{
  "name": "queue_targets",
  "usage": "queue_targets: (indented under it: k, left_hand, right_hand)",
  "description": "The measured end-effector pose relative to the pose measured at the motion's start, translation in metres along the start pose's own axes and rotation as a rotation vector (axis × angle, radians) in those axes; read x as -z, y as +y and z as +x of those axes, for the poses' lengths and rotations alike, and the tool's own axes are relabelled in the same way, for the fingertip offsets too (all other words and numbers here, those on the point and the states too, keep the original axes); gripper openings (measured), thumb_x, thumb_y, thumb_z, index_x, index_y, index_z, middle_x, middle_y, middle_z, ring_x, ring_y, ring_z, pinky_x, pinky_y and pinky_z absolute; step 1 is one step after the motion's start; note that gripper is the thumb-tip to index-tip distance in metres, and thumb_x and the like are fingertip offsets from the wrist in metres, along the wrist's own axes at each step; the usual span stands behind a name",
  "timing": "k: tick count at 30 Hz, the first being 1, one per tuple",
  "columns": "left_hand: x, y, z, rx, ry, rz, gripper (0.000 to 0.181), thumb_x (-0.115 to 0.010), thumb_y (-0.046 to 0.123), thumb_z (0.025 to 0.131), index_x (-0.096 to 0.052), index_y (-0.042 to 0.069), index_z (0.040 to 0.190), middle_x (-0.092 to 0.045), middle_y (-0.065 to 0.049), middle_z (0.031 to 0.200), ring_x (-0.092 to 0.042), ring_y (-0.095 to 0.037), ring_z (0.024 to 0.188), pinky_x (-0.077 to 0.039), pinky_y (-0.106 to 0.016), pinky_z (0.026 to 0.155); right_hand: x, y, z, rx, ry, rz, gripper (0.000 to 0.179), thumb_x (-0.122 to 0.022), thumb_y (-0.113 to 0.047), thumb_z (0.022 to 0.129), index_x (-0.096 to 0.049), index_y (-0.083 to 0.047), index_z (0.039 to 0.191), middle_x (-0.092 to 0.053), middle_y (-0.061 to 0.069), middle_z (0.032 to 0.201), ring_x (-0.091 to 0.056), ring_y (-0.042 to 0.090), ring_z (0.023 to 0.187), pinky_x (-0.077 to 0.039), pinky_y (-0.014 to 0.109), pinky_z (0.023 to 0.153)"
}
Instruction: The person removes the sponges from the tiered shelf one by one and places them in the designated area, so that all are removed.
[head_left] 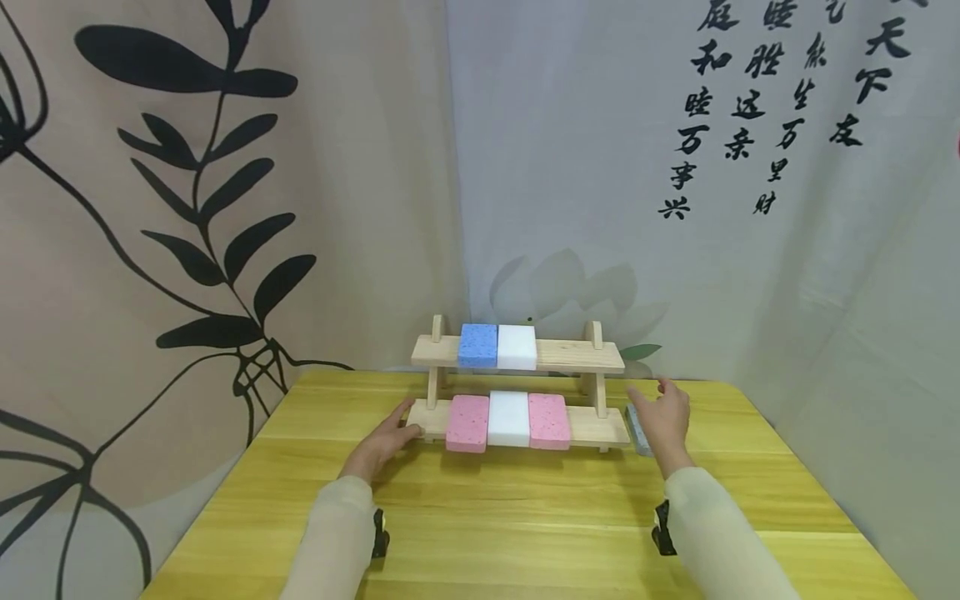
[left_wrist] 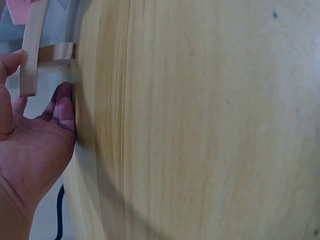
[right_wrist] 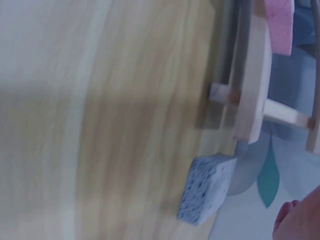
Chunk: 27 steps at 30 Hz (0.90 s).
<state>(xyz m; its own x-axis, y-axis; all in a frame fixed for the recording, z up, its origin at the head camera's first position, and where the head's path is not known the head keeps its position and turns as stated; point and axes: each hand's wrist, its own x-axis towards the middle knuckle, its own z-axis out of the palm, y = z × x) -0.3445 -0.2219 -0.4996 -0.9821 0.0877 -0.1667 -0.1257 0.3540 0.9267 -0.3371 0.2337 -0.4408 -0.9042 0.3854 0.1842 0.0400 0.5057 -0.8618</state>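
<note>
A two-tier wooden rack [head_left: 579,355] stands near the back of the table. My left hand [head_left: 381,445] holds the left end of its lower board [left_wrist: 29,75], thumb on one side and fingers on the other. On the lower tier sit a pink sponge [head_left: 468,423], a white sponge [head_left: 508,419] and another pink sponge [head_left: 549,421], side by side. A blue sponge [head_left: 477,345] and a white sponge [head_left: 517,347] share the upper tier. Beyond the rack's right end, my right hand [head_left: 664,421] hovers with spread fingers by a grey-blue sponge [right_wrist: 206,189], partly hidden in the head view.
The yellow wood-grain table [head_left: 510,525] extends in front of the rack. Behind it hangs a light curtain [head_left: 360,167] printed with dark leaves and characters. A dark cord-like strip [left_wrist: 60,212] shows beyond the table edge in the left wrist view.
</note>
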Motion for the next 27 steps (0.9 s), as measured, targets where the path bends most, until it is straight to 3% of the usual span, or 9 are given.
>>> queue_targets:
  k: [10,27]
  left_hand:
    - [0.0,0.001,0.002,-0.011,0.0,-0.029,0.082,-0.061,0.019,0.091,-0.017,0.018,0.16,-0.036,-0.029,0.148,-0.043,-0.038,0.129,-0.032,-0.056,0.108]
    - [-0.001,0.002,0.0,-0.012,-0.002,0.011,0.082,-0.058,0.022,0.091,-0.015,0.018,0.16,-0.03,-0.031,0.152,-0.038,-0.042,0.135,-0.029,-0.058,0.11]
  right_hand:
    - [-0.02,-0.034,-0.002,0.067,0.005,0.062,0.075,-0.063,-0.038,0.095,-0.034,0.004,0.15,-0.036,0.025,0.145,-0.04,0.041,0.128,-0.037,0.054,0.103]
    - [-0.058,-0.088,-0.013,0.109,-0.039,0.116,0.077,-0.066,-0.044,0.092,-0.039,0.0,0.148,-0.038,0.022,0.143,-0.042,0.037,0.127,-0.04,0.051,0.103]
